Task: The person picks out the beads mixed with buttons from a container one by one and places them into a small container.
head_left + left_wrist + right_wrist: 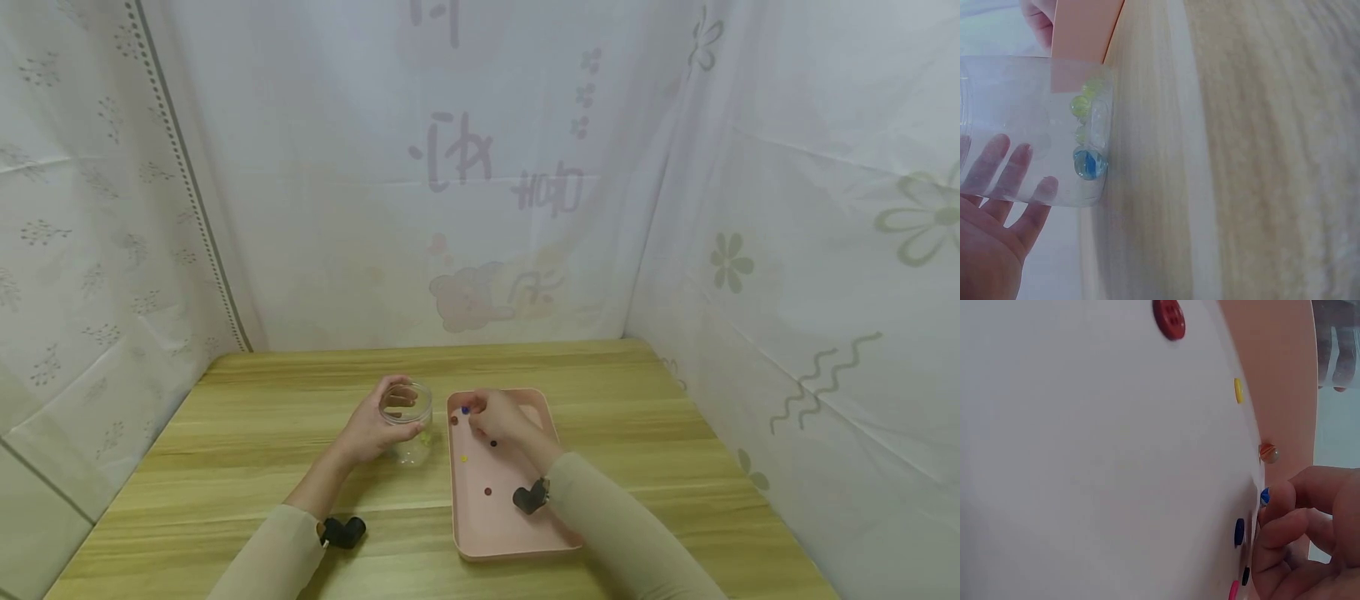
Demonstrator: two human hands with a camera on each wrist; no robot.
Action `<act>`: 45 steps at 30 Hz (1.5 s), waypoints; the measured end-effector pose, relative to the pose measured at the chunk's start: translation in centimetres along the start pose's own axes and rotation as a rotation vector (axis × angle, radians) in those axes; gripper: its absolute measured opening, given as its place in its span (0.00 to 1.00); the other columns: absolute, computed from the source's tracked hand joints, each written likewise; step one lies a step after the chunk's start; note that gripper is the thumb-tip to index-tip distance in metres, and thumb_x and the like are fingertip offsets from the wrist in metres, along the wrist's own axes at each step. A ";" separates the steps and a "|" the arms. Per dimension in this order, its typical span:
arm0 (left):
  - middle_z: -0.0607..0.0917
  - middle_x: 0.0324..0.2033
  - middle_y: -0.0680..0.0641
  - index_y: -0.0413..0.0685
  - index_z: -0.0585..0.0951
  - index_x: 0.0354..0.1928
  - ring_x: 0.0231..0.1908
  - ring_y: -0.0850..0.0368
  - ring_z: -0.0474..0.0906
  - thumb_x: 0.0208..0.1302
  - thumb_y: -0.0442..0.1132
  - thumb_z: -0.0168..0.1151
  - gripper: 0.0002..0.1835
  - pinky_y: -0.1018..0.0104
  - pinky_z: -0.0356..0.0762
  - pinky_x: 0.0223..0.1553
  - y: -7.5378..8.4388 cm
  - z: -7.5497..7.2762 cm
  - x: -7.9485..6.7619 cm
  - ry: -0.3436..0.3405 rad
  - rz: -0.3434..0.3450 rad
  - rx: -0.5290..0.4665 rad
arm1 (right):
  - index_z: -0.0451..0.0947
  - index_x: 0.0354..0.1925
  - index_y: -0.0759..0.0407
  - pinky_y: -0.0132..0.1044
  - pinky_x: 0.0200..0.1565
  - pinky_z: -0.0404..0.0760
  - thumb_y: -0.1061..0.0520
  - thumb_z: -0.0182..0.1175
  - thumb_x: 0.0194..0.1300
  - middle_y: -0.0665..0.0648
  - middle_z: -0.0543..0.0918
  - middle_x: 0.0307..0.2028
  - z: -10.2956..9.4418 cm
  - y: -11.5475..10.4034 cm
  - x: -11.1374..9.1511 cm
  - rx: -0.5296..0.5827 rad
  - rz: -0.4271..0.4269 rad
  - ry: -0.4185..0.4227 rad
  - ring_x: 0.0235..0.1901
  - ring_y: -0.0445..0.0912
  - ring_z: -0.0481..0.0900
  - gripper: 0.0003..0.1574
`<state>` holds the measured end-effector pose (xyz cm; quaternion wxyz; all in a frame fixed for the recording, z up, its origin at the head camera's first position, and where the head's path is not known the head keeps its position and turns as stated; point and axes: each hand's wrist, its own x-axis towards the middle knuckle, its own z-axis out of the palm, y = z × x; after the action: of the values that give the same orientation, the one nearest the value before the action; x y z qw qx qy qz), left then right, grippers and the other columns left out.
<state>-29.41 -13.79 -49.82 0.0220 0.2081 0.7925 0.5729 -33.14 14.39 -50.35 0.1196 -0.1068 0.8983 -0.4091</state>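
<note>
My left hand (378, 423) holds a clear plastic jar (411, 450) around its side, the open mouth upward. Yellow-green marbles (1080, 106) and a blue-swirled marble (1090, 165) lie at the jar's bottom. Over the far end of a pink tray (468, 533), the curled fingers of my right hand (497, 415) pinch a blue marble (1265, 497), partly hidden by a fingertip. An orange-swirled marble (1269, 453) rests close by, against the tray wall. A dark blue button (1239, 532) lies beside the right fingers.
Elsewhere on the tray's pale floor are a red button (1169, 319), a yellow button (1239, 390), a black button (1245, 576) and a pink button (1233, 590). The tray stands right of the jar on a wooden table (240, 417). Patterned white curtains (337, 208) enclose the table's back and sides.
</note>
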 end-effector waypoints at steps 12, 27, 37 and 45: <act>0.79 0.68 0.33 0.47 0.67 0.77 0.69 0.29 0.77 0.67 0.37 0.79 0.42 0.44 0.87 0.61 0.1 0.1 -0.1 0.002 -0.002 0.003 | 0.84 0.59 0.55 0.33 0.24 0.69 0.66 0.59 0.72 0.53 0.82 0.29 0.1 0.3 0.1 0.063 0.022 0.005 0.19 0.43 0.71 0.20; 0.79 0.68 0.32 0.47 0.67 0.77 0.69 0.29 0.77 0.66 0.37 0.79 0.42 0.43 0.87 0.61 0.2 0.1 0.0 0.011 -0.006 0.007 | 0.85 0.55 0.59 0.32 0.26 0.75 0.62 0.66 0.76 0.55 0.83 0.25 0.0 1.2 -0.4 0.148 -0.038 -0.030 0.21 0.44 0.78 0.11; 0.79 0.67 0.32 0.46 0.67 0.77 0.69 0.28 0.78 0.66 0.37 0.80 0.42 0.44 0.87 0.61 0.1 0.1 0.0 0.011 -0.009 0.003 | 0.85 0.54 0.59 0.33 0.28 0.77 0.62 0.67 0.75 0.55 0.83 0.25 -0.1 1.2 -0.4 0.223 -0.035 -0.059 0.23 0.44 0.79 0.11; 0.79 0.68 0.32 0.45 0.66 0.77 0.69 0.28 0.77 0.66 0.37 0.79 0.43 0.45 0.88 0.61 0.1 0.1 -0.1 0.005 -0.012 -0.006 | 0.83 0.60 0.62 0.35 0.29 0.79 0.60 0.62 0.81 0.56 0.82 0.30 -0.4 1.0 -0.1 0.368 -0.011 -0.080 0.25 0.45 0.78 0.14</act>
<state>-29.31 -13.72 -49.75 0.0241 0.2019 0.7919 0.5758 -33.28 15.35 -50.81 0.1705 -0.1040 0.8022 -0.5626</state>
